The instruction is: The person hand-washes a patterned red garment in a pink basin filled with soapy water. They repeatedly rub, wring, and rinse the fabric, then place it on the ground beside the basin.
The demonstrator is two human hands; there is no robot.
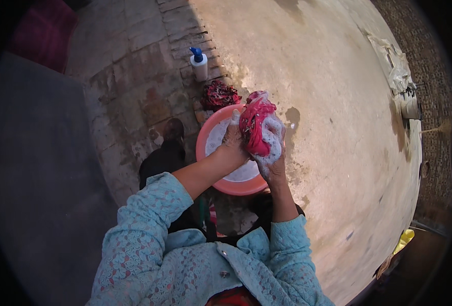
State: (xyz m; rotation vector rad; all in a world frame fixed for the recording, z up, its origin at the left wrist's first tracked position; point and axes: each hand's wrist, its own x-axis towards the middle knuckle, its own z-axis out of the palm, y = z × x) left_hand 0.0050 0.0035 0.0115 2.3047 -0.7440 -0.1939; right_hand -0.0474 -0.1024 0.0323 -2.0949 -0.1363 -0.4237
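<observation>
Between my hands is a bunched, wet pink-red cloth streaked with white suds. My left hand presses it from the left, fingers partly hidden behind it. Foam covers much of my right hand, which grips the cloth from the right. Both hands hold it above a round pink-orange basin. White soapy foam fills the part of the basin that shows. Just beyond the rim lies a crumpled dark red patterned cloth.
A white pump bottle with a blue top stands on the brick edging behind the patterned cloth. Pale concrete floor stretches right, with damp patches beside the basin. Brick paving lies left. A dark shoe is by the basin.
</observation>
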